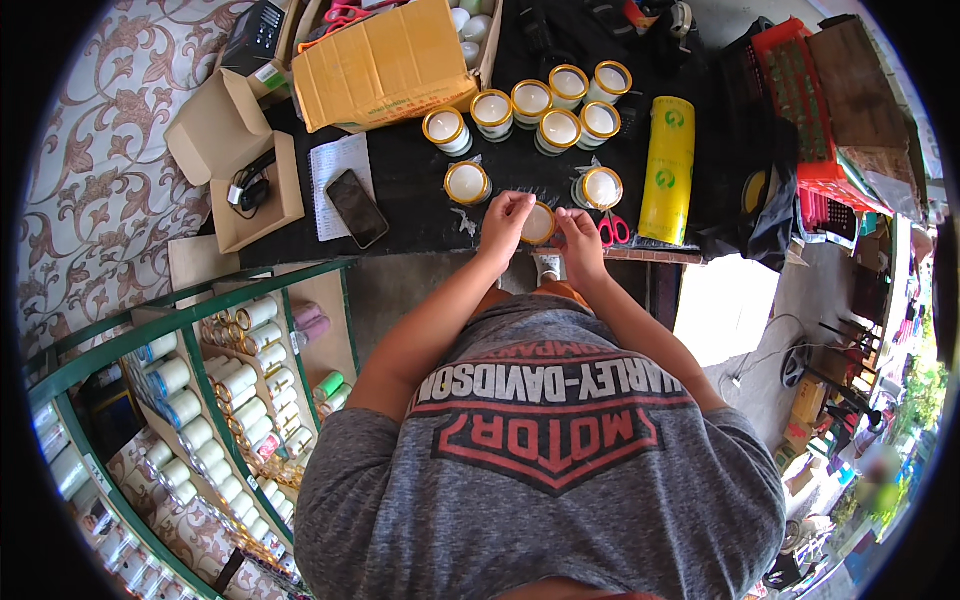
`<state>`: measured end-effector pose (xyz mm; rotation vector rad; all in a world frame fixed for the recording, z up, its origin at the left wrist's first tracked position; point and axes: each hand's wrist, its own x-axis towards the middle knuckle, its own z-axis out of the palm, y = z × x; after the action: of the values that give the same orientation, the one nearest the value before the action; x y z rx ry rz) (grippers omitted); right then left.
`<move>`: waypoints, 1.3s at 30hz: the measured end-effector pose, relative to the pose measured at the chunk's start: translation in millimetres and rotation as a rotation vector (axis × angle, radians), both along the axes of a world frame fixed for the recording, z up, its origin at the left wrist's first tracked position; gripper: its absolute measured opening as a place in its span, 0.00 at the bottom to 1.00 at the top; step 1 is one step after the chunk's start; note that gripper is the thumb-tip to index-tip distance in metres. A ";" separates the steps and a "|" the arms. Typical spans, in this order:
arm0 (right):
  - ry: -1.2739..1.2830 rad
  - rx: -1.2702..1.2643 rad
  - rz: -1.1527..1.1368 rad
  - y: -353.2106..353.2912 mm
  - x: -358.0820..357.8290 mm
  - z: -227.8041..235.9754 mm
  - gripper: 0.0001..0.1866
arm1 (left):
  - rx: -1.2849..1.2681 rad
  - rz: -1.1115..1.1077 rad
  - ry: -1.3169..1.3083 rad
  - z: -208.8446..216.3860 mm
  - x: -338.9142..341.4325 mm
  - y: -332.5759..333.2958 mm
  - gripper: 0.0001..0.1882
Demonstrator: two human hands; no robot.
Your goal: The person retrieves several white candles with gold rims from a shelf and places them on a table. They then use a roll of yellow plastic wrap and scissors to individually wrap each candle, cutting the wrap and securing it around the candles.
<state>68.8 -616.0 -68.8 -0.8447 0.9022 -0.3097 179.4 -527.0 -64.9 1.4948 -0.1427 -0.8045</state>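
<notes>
A candle jar (538,224) with white wax and a gold rim stands at the near edge of the black-covered table, between my two hands. My left hand (505,230) is closed in a pinch at the jar's left side. On the other side my right hand (582,245) pinches too, fingertips by the rim. Whatever is between the fingers is too small to make out. Another candle jar (467,183) stands beyond my left hand, and one more candle jar (601,188) beyond my right, with crumpled clear film about it. Pink-handled scissors (614,231) lie beside my right hand.
Several candle jars (532,98) cluster farther back. A yellow roll (667,170) lies at the right. To the left are a phone (357,209), a notepad (330,165) and an open cardboard box (245,165). A rack of thread spools (215,440) stands lower left.
</notes>
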 end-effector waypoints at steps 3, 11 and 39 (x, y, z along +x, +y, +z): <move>0.003 -0.037 -0.065 5.3 2.5 1.5 0.09 | -0.039 0.073 -0.091 -2.5 -5.0 0.2 0.10; 0.029 -0.184 -0.113 12.7 7.7 1.6 0.09 | 0.151 0.127 -0.897 7.4 -10.9 9.0 0.09; 0.113 -1.522 0.512 -11.6 39.4 37.4 0.11 | 0.121 -0.064 -0.438 -22.8 4.6 21.7 0.18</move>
<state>108.2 -627.5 -31.3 -2.4551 0.3810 -0.4858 184.0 -505.3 -87.7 1.7731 -0.4768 -0.5322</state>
